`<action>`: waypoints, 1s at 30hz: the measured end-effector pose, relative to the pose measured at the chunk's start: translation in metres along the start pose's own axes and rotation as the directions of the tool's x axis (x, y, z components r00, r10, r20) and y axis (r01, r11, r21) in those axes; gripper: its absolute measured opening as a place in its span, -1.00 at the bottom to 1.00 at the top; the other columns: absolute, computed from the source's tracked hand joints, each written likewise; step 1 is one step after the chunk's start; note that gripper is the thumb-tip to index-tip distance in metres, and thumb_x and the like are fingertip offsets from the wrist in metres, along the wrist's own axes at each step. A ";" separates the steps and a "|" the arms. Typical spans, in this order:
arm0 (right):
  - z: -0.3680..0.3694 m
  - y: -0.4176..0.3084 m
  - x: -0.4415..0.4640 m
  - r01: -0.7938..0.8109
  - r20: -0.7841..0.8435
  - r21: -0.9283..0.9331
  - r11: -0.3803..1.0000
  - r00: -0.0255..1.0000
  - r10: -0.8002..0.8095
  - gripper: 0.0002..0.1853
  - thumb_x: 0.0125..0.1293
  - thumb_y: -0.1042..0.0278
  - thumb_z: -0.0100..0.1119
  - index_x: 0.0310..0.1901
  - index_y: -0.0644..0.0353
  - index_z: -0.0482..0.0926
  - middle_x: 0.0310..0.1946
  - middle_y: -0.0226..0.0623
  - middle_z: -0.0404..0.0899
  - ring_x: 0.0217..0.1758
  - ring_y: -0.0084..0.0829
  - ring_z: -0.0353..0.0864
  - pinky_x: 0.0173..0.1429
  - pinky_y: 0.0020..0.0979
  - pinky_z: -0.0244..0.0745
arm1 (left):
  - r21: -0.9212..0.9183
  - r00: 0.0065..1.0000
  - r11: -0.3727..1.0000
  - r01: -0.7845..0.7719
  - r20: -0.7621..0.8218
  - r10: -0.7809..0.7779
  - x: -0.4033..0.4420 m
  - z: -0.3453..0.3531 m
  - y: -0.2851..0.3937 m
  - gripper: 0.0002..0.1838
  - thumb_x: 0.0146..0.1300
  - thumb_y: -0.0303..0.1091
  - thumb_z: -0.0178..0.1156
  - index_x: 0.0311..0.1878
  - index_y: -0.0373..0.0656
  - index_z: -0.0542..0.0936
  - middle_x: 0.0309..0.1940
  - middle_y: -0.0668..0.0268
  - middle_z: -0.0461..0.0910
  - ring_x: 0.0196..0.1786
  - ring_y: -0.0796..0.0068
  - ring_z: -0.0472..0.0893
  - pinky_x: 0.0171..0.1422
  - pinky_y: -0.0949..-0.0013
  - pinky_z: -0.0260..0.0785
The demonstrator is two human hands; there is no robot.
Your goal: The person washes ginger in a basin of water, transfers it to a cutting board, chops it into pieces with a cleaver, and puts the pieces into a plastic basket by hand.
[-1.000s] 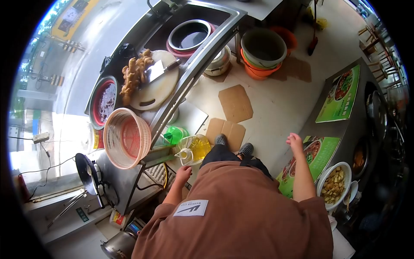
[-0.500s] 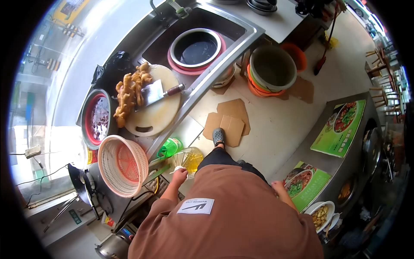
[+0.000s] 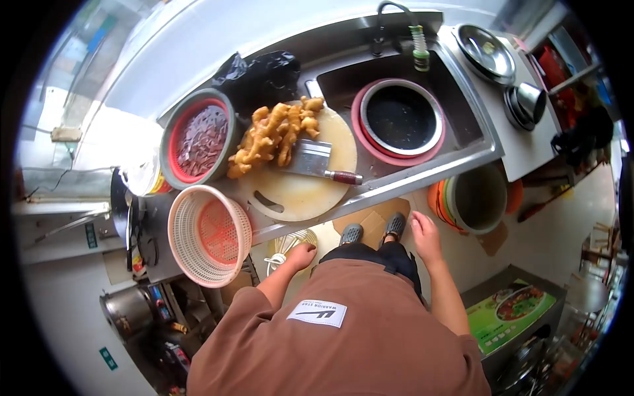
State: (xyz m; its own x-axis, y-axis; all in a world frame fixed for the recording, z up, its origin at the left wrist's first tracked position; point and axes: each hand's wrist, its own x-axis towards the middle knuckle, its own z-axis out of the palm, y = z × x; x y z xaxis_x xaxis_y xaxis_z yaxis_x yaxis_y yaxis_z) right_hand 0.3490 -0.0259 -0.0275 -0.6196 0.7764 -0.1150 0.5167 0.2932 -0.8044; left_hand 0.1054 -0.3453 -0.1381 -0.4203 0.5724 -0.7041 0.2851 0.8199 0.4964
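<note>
My left hand [image 3: 302,256] hangs low beside a ribbed clear jug [image 3: 294,239] with a white handle, below the counter edge. Its fingers are curled in, and no held thing shows. On the other side, my right hand [image 3: 424,235] is open and holds nothing, its fingers stretched forward near the stacked buckets. On the counter in front, several ginger roots [image 3: 267,135] lie on a round cutting board [image 3: 307,198]. A cleaver [image 3: 310,158] rests flat there, its dark red handle toward me. A pink-white plastic basket [image 3: 210,235] stands left of the board.
Behind the basket, a grey basin [image 3: 165,148] holds a red strainer of purplish pieces. A metal bowl of dark liquid [image 3: 403,119] sits in the sink beneath the faucet [image 3: 419,46]. Buckets [image 3: 479,198] stand on the floor at right; a black bag [image 3: 267,72] lies behind the ginger.
I have moved up to the sink, and the view has turned left. Both feet now stand on the cardboard. My right hand has come forward, away from the green-topped counter.
</note>
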 end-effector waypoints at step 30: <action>0.078 -0.088 0.138 0.672 0.779 -0.214 0.709 0.555 -0.291 -0.21 0.06 0.46 0.17 0.40 0.32 0.18 0.01 0.07 0.51 -0.03 0.10 0.57 0.02 -0.06 0.52 | 0.217 0.343 0.976 -0.017 -0.916 0.210 0.076 -0.149 0.162 -0.81 0.10 -0.21 0.36 -0.31 -0.08 0.65 -0.25 0.23 0.56 -0.16 0.16 0.55 -0.08 0.11 0.45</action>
State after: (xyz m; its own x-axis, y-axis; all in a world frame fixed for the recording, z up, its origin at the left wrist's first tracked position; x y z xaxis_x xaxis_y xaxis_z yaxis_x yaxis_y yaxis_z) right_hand 0.1719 0.0117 -0.0179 -0.9547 -0.0888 -0.2839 0.0764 0.8492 -0.5225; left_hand -0.0087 -0.1702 -0.0359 -0.8732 0.3609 0.3276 0.4723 0.7924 0.3859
